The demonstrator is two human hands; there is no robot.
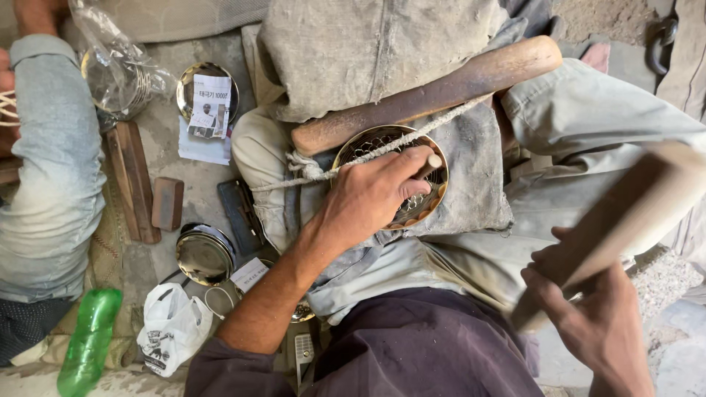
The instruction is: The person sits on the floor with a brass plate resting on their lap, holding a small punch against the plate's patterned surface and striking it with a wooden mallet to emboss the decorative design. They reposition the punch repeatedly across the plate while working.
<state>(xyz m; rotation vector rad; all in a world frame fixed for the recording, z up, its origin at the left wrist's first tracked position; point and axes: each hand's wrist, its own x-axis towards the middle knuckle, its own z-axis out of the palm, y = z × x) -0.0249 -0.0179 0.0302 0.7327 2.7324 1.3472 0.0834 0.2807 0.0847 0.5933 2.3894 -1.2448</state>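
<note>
On the cloth-covered lap the round brass disc [390, 176] already shows pierced lattice across much of its face, the left hand [368, 195] pinching a small punch [429, 165] upright on it while the right hand [588, 312] grips a raised wooden mallet [625, 220], so more holes seem left to strike

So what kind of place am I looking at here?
Probably a small floor-level metal craft workshop. The left hand holds a punch to a pierced brass disc on a cloth-padded lap, the right hand swings a wooden mallet, and shiny metal dishes lie on the floor.
</note>
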